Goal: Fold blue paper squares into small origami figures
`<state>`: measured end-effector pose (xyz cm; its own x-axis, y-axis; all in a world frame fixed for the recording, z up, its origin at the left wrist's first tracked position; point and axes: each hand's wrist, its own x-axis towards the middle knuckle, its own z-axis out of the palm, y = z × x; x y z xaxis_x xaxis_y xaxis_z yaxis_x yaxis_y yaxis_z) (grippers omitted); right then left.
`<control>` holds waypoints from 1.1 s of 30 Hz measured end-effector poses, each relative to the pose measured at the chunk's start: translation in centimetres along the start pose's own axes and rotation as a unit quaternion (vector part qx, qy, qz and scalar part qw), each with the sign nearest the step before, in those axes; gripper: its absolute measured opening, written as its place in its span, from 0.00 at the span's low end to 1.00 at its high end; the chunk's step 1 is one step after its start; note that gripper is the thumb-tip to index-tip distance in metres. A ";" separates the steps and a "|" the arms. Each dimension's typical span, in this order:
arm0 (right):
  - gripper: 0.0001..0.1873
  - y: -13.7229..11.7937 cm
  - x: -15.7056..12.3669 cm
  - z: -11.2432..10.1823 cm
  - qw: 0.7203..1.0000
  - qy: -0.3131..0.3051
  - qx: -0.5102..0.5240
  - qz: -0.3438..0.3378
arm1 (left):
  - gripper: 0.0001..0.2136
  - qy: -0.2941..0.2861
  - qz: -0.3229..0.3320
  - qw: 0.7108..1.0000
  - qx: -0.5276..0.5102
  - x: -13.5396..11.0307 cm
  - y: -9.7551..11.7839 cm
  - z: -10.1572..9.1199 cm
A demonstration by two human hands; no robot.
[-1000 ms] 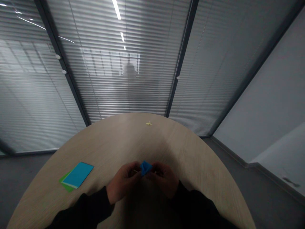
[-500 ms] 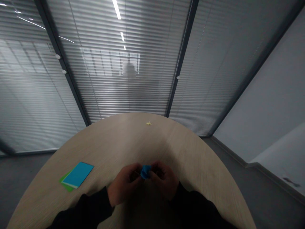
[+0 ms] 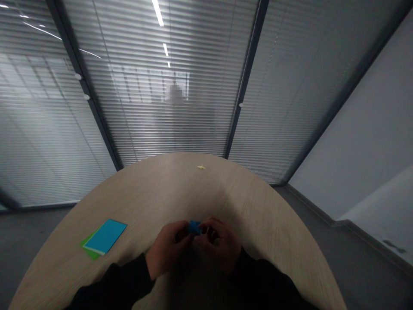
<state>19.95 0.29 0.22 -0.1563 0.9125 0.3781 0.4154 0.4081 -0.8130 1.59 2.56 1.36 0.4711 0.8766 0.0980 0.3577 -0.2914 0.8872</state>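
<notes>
Small blue folded paper piece [image 3: 194, 227]: between your two hands, over the near middle of the table, partly covered by your fingers. Exact fold shape too small and dark to read; can't tell if it touches the tabletop. Your left hand [image 3: 168, 249] pinches its left end between thumb and forefinger, other fingers curled. Your right hand [image 3: 222, 246] has its fingertips at the right edge, fingers bent; can't tell whether they pinch it or just press against it. Black long sleeves [image 3: 127, 275] on both your arms.

To your left, well apart from the hands: flat bright-blue rectangular sheets with a pale edge [image 3: 106, 237], lying askew on a green paper sheet [image 3: 93, 255] that sticks out at the left and near side. Beyond your hands, near the far rim: tiny pale-yellow pointed folded shape [image 3: 201, 167]. All on a light wood-grain round-edged table [image 3: 155, 189]. Past it, grey horizontal blinds [image 3: 174, 125] behind dark-framed glass, plain pale wall [image 3: 368, 137] on your right, grey floor [image 3: 22, 245] below.
</notes>
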 end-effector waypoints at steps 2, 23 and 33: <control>0.09 0.3 0.0 0.0 1.000 0.003 -0.018 -0.003 | 0.08 -0.002 0.003 1.000 0.017 0.0 -0.1 0.1; 0.07 0.7 -0.1 0.5 0.997 0.066 -0.033 -0.026 | 0.14 -0.024 0.033 0.998 0.046 -0.2 0.1 -0.1; 0.09 0.3 0.1 0.1 0.998 0.034 0.007 0.053 | 0.19 -0.006 0.034 0.999 0.033 -0.1 -0.2 0.1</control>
<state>19.91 0.48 -0.02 -0.0503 0.9468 0.3178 0.4147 0.3093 -0.8558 1.55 2.51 1.12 0.5053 0.8495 0.1514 0.3766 -0.3750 0.8471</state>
